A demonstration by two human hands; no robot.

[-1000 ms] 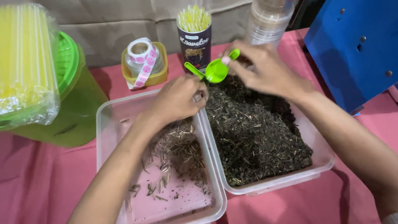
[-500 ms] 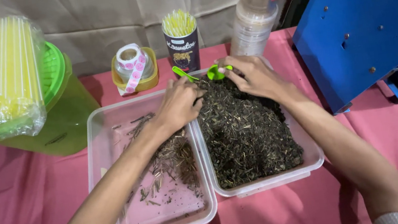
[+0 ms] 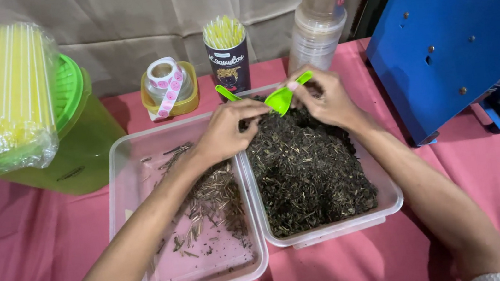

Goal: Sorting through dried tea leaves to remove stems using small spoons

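Scoop (image 3: 280,97) rose off tea (image 3: 307,165); right hand (image 3: 324,96) pinched its handle, left hand (image 3: 226,130) fingered its bowl. Cup (image 3: 229,60) behind.

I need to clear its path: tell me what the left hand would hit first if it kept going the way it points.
The left hand points up and right; probably the green scoop first, right at its fingertips, though depth is unclear.

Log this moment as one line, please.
left hand: over dark dried leaves | right hand: holds small green plastic scoop | clear plastic tub: full
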